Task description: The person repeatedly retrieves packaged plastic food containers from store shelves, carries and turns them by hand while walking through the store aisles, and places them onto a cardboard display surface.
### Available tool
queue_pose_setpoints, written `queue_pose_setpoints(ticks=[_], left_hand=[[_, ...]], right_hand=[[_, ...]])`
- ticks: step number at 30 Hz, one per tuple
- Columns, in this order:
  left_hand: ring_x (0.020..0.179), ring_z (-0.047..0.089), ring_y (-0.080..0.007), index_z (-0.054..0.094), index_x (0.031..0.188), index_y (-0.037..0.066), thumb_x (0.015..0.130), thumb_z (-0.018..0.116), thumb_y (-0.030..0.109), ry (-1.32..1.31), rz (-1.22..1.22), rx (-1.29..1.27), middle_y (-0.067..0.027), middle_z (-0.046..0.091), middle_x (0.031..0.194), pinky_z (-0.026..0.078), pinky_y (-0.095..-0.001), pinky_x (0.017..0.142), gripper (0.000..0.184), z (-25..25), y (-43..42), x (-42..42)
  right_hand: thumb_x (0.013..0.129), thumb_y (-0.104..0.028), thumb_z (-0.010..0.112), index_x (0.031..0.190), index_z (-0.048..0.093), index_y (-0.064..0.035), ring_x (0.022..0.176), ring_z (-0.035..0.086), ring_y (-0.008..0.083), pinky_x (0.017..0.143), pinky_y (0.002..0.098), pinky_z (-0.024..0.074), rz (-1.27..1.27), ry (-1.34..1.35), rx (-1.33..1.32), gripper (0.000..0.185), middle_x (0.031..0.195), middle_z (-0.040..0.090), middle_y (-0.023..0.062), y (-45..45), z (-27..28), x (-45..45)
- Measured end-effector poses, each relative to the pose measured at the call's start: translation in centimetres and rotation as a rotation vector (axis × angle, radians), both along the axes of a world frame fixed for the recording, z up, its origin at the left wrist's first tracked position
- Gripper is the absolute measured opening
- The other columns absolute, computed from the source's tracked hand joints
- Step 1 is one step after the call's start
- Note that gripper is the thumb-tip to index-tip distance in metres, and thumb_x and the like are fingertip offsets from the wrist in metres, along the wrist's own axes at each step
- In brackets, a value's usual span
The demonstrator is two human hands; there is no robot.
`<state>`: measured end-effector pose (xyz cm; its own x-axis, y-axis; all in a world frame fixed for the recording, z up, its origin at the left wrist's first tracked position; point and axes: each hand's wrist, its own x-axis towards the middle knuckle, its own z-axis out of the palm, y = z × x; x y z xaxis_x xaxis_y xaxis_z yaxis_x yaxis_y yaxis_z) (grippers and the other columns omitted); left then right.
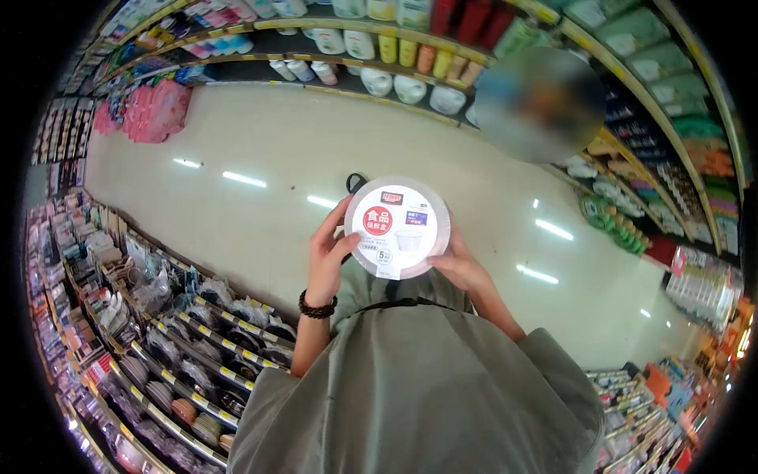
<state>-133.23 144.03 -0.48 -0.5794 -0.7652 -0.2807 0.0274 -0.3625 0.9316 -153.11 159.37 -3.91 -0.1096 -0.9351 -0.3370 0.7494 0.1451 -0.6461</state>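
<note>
A round pack of food storage containers (399,253) is held up before my body, its white label with a red circle facing me. My left hand (325,249) grips its left edge, thumb over the top; a dark beaded bracelet (317,305) circles that wrist. On the lower right edge, my right hand (460,267) closes around the pack with its thumb on the lid. The fingers of both hands are partly hidden beneath the pack.
Shelves of bottles (359,45) curve along the far side. Racks of bowls and plates (189,371) stand close on my left. Pink bags (158,110) hang at the far left. A blurred round patch covers part of the right shelves. Pale floor (260,150) lies between.
</note>
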Motion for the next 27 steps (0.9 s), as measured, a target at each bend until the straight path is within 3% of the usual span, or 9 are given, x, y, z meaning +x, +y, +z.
queue_pose_setpoints(ticks=[2,3,7,11,14,18,23,24,27], left_hand=[[0.131,0.048,-0.0207,0.045,0.145,-0.005,0.087,0.063,0.007,0.060,0.095,0.063,-0.0137,0.054,0.141,0.038,-0.0362,0.110,0.061,-1.8,-3.6,-0.3],[0.134,0.047,-0.0210,0.040,0.148,-0.005,0.094,0.056,0.017,0.080,0.115,0.117,-0.0142,0.053,0.142,0.036,-0.0349,0.111,0.060,-2.3,-4.8,-1.0],[0.128,0.052,-0.0182,0.038,0.148,0.001,0.102,0.042,0.036,0.117,0.116,0.363,-0.0097,0.055,0.139,0.042,-0.0330,0.105,0.058,-3.5,-12.5,0.1],[0.125,0.054,-0.0164,0.042,0.147,0.005,0.100,0.045,0.040,0.140,0.240,0.328,-0.0081,0.056,0.137,0.047,-0.0327,0.098,0.058,-2.5,-18.3,2.1],[0.126,0.053,-0.0177,0.042,0.146,0.004,0.099,0.047,0.040,0.229,0.339,0.308,-0.0087,0.056,0.137,0.044,-0.0335,0.102,0.060,-2.1,-22.1,6.4],[0.129,0.051,-0.0212,0.042,0.145,0.000,0.097,0.050,0.041,0.322,0.571,0.310,-0.0113,0.055,0.137,0.036,-0.0346,0.110,0.064,-4.8,-23.8,9.4],[0.123,0.056,-0.0206,0.042,0.144,0.000,0.100,0.044,0.041,0.289,1.004,0.340,-0.0128,0.057,0.135,0.044,-0.0343,0.103,0.060,-5.9,-24.0,14.5],[0.118,0.061,-0.0223,0.053,0.133,-0.001,0.100,0.044,0.041,0.273,1.146,0.348,-0.0122,0.063,0.129,0.046,-0.0361,0.103,0.055,-5.8,-24.6,13.6],[0.116,0.061,-0.0214,0.055,0.131,0.002,0.100,0.041,0.045,0.243,1.363,0.386,-0.0093,0.063,0.127,0.046,-0.0360,0.101,0.054,-6.2,-27.4,15.3]], right_hand=[[0.078,-0.010,0.075,0.160,-0.002,-0.0154,0.150,0.018,0.0293,0.121,0.0479,0.0191,-0.002,-0.041,0.023,0.113,0.161,0.016,0.0119,-4.4,-0.3,0.4],[0.079,-0.010,0.074,0.160,-0.003,-0.0170,0.150,0.018,0.0297,0.120,0.0489,0.0203,-0.001,-0.059,0.042,0.112,0.161,0.016,0.0118,-6.0,-0.6,0.3],[0.082,-0.008,0.069,0.160,0.000,-0.0175,0.148,0.022,0.0299,0.117,0.0508,0.0278,0.061,-0.004,0.082,0.104,0.159,0.022,0.0121,-15.5,1.1,1.3],[0.083,-0.005,0.066,0.160,0.002,-0.0171,0.147,0.025,0.0283,0.116,0.0496,0.0300,0.209,0.036,0.095,0.100,0.157,0.027,0.0116,-24.0,1.5,1.8],[0.082,-0.003,0.066,0.160,0.003,-0.0161,0.147,0.025,0.0275,0.118,0.0462,0.0262,0.350,0.106,0.113,0.101,0.157,0.026,0.0112,-30.1,2.7,4.3],[0.080,-0.001,0.068,0.160,0.003,-0.0137,0.148,0.022,0.0270,0.120,0.0413,0.0199,0.555,0.180,0.096,0.103,0.157,0.023,0.0113,-36.5,1.6,6.5],[0.080,-0.004,0.071,0.159,0.001,-0.0110,0.150,0.014,0.0258,0.121,0.0417,0.0167,0.902,0.149,0.159,0.106,0.160,0.016,0.0113,-44.8,1.6,13.0],[0.081,-0.005,0.071,0.159,0.000,-0.0111,0.150,0.015,0.0260,0.121,0.0419,0.0166,0.953,0.152,0.128,0.106,0.161,0.015,0.0111,-46.4,0.5,13.1],[0.082,-0.011,0.075,0.160,0.002,-0.0109,0.149,0.016,0.0264,0.122,0.0429,0.0164,1.080,0.189,0.070,0.107,0.161,0.016,0.0105,-51.8,0.5,16.6]])
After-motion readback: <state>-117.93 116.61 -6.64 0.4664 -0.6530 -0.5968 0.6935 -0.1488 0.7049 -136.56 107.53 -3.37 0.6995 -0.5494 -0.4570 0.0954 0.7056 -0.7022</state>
